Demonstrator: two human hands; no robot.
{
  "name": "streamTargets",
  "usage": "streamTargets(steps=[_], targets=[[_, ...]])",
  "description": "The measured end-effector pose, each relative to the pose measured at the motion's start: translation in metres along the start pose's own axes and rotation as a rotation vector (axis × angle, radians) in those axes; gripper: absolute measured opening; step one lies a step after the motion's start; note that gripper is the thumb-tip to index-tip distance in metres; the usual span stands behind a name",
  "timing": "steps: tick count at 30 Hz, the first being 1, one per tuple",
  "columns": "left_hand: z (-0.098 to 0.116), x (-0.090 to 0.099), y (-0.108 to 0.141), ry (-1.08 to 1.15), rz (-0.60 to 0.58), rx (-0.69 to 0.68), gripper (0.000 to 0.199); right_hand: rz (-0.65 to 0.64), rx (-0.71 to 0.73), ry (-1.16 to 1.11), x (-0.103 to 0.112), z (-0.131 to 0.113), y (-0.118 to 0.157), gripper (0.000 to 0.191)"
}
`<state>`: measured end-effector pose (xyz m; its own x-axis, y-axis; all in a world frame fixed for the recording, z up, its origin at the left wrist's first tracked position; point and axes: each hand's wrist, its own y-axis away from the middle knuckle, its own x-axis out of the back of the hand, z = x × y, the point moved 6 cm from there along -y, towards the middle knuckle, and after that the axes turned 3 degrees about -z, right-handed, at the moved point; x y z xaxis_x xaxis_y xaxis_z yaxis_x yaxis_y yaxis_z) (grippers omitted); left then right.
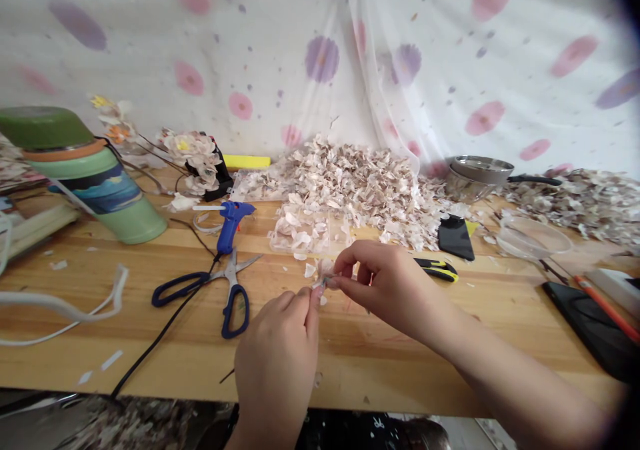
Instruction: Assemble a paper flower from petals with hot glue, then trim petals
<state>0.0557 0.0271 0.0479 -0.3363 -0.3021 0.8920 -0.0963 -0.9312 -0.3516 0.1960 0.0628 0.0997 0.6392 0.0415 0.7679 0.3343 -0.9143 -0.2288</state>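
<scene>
A green bottle [133, 203] stands at far left; next come open scissors [230, 275], with a blue glue gun [231, 227] just behind. The left hand [277, 343] meets the right hand [383, 280], fingertips together, pinching a small pale petal piece [326, 267] over the table [350, 363]. Beyond lies a petal heap [350, 180]; a cutter [441, 270] lies partly behind the right hand.

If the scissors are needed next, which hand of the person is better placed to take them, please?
Probably the left hand: the scissors lie close beside it, while the right hand is farther away. However, both hands now pinch a small pale petal piece.
</scene>
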Motion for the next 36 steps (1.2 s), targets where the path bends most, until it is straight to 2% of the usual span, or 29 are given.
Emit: streamTargets(steps=[5, 12, 18, 23, 25, 29, 32, 34, 36], targets=[[-0.003, -0.003, -0.001, 0.030, -0.056, 0.026, 0.031, -0.004, -0.013, -0.004, 0.001, 0.000, 0.001, 0.007], [-0.005, -0.004, -0.004, 0.031, -0.066, 0.058, 0.032, -0.022, -0.037, -0.008, 0.000, 0.002, 0.001, 0.010], [-0.007, -0.004, -0.004, 0.047, -0.108, 0.101, 0.033, -0.030, -0.001, -0.021, 0.001, -0.003, 0.002, 0.009], [-0.014, -0.009, -0.007, 0.053, -0.211, 0.200, 0.031, 0.000, -0.024, -0.060, 0.010, -0.001, 0.005, 0.008], [-0.018, -0.013, -0.009, 0.050, -0.221, 0.181, 0.029, 0.029, -0.013, -0.080, 0.017, -0.001, 0.005, 0.009], [-0.028, -0.027, -0.012, -0.002, -0.199, 0.117, 0.036, 0.082, 0.004, -0.100, 0.028, 0.001, 0.004, 0.013], [-0.037, -0.037, -0.014, -0.028, -0.148, 0.120, 0.037, 0.080, 0.024, -0.087, 0.026, 0.002, 0.002, 0.013], [-0.042, -0.039, -0.016, -0.026, -0.115, 0.132, 0.037, 0.071, 0.103, -0.090, 0.023, -0.001, 0.002, 0.011], [-0.042, -0.033, -0.017, 0.000, -0.044, 0.122, 0.037, 0.070, 0.262, -0.051, 0.019, -0.008, 0.003, 0.007]])
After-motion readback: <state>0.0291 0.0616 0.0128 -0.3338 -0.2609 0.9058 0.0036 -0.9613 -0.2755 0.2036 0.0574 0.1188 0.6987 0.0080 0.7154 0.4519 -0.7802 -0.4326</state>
